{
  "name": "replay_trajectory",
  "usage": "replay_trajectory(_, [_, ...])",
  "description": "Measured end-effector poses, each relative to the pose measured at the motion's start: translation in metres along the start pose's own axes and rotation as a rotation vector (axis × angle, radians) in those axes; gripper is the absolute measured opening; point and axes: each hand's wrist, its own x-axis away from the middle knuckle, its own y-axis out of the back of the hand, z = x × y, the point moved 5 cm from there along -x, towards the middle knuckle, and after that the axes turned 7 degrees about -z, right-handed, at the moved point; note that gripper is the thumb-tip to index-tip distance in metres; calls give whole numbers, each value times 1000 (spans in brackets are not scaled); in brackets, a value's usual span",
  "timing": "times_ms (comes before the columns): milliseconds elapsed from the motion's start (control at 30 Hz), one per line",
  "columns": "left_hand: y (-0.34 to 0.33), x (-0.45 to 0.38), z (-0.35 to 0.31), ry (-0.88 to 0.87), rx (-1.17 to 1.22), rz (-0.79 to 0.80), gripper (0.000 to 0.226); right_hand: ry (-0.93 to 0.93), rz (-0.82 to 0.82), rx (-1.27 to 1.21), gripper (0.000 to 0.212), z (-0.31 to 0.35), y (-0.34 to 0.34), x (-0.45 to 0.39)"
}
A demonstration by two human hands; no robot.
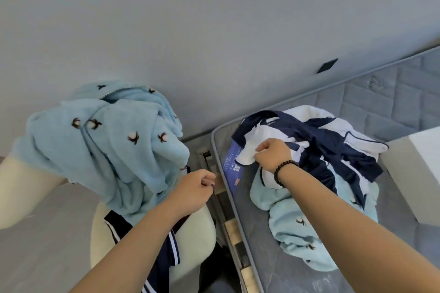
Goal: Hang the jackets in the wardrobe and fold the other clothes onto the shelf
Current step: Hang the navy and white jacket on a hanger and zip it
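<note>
A fluffy light-blue garment with dark embroidered motifs (112,135) is heaped on a cream chair at the left. My left hand (195,188) is closed at its lower right edge, pinching a small dark piece; what it is I cannot tell. A navy-and-white jacket (328,143) lies crumpled on the mattress, on top of a second light-blue fluffy piece (300,226). My right hand (273,154), with a bead bracelet at the wrist, is fisted on a white fold of that jacket. Another navy garment with white stripes (166,257) hangs down the chair under my left forearm.
The grey quilted mattress (392,102) runs to the right along a plain grey wall. A cream chair (197,233) stands left of the bed, with a narrow gap showing wooden slats (232,228). A white box-like corner (419,164) juts in at the right edge.
</note>
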Motion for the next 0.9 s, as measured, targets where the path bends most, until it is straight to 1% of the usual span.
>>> replay_trajectory(67, [14,12,-12,-9,50,-71,55,88,39,-60,18,40,21,20])
replay_trajectory(167, [44,34,-27,-31,164,-177,89,240,165,-132,18,110,46,63])
replay_trajectory(267, [77,61,-38,-75,164,-248,111,353,315,-220,29,173,66,119])
replay_trajectory(367, [108,95,-41,-102,213,-293,129,459,469,-269,31,224,77,176])
replay_trajectory(400, [116,108,-40,-113,254,-296,128,494,519,-283,32,239,80,195])
replay_trajectory(433, [123,123,-38,-128,317,-296,120,528,571,-298,35,253,81,213])
replay_trajectory(467, [129,136,-34,-145,401,-296,102,559,622,-316,38,266,82,231])
replay_trajectory(533, [141,163,-25,-160,538,-324,51,610,718,-365,40,291,84,264])
replay_trajectory(567, [148,176,-20,-154,573,-377,31,633,756,-394,40,303,84,279])
replay_trajectory(600, [157,189,-15,-150,603,-452,21,653,783,-423,39,313,83,293])
replay_trajectory(633, [167,202,-10,-152,636,-536,18,674,800,-449,38,324,82,305])
replay_trajectory(667, [178,216,-7,-159,668,-616,19,696,803,-479,37,334,80,317])
replay_trajectory(733, [198,248,-1,-168,743,-754,28,730,790,-565,38,353,76,336])
replay_trajectory(800, [216,279,9,-144,853,-886,33,762,780,-628,32,367,69,353])
replay_trajectory(867, [231,310,22,-133,969,-984,27,842,796,-584,22,377,56,374])
replay_trajectory(900, [238,327,27,-147,1022,-1036,23,900,818,-503,32,380,46,387])
